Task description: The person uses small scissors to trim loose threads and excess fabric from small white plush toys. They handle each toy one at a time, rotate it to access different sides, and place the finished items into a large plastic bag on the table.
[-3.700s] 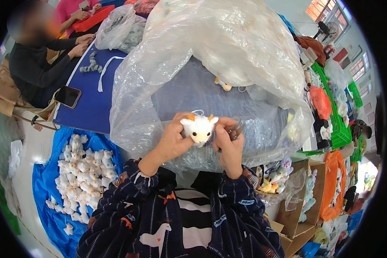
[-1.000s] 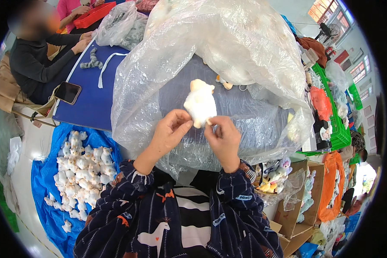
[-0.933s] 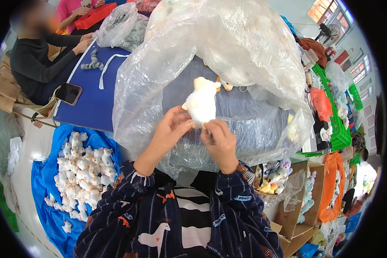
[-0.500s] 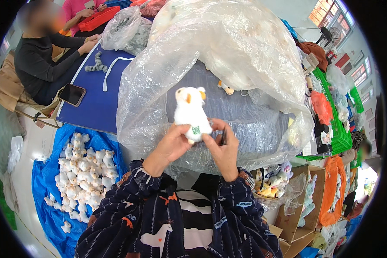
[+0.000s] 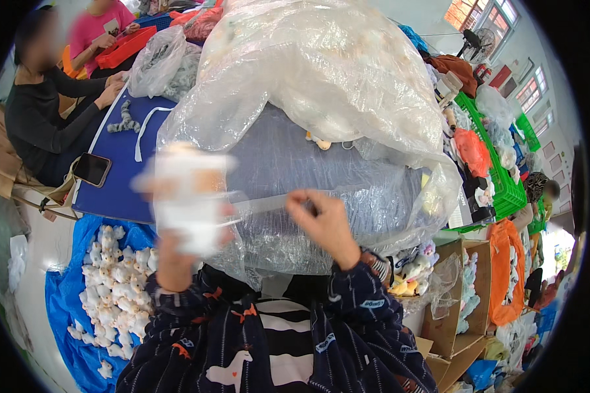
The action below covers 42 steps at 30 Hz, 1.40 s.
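Observation:
A small white plush animal toy (image 5: 193, 209) with tan patches is smeared by motion in front of me. My left hand (image 5: 177, 259) is closed around its lower part, and the toy hides most of the fingers. A thin pale streak runs from the toy's side toward the right. Over the plastic-covered table, my right hand (image 5: 324, 223) is apart from the toy. Its thumb and forefinger are pinched together, with a small dark spot between the fingers that I cannot make out.
Clear plastic sheeting (image 5: 347, 72) covers a big heap on the table, with another small plush toy (image 5: 318, 141) at its edge. Below left, a blue bag (image 5: 62, 314) holds several white plush toys. A phone (image 5: 92, 169) lies near a seated co-worker (image 5: 62, 105). Cardboard boxes (image 5: 442, 327) stand right.
My left hand has carried the plush toy leftward, away from the right hand, which has let go of it. The whole view has shifted slightly.

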Available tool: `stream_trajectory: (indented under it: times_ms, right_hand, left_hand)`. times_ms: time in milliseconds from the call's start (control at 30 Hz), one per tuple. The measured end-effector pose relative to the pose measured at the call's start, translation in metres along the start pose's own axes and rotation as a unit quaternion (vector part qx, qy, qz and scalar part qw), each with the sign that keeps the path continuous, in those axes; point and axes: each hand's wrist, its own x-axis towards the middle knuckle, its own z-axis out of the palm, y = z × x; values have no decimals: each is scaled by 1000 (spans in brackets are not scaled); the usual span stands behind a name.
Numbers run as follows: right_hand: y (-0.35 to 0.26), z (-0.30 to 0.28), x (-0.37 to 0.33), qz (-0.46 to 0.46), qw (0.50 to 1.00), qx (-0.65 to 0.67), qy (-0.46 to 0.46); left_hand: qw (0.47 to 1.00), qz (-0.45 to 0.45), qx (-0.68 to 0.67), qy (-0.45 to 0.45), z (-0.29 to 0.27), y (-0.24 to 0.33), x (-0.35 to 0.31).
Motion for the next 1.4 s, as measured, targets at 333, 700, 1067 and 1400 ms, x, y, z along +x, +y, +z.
stream_trajectory:
  times_ms: [333,700,1067,1400]
  right_hand:
    - [81,-3,90,48,905,-386,175]
    - [36,-16,43,135,979,125,92]
    - [10,30,-29,95,967,223,73]
    - [19,17,-24,19,985,159,70]
  left_hand:
    - [978,-30,-118,-171,0,-4,5]
    - [919,-21,372,126,20,-63,42]
    - [784,150,593,106,22,-71,32]
    - [850,98,502,126,28,-65,34]
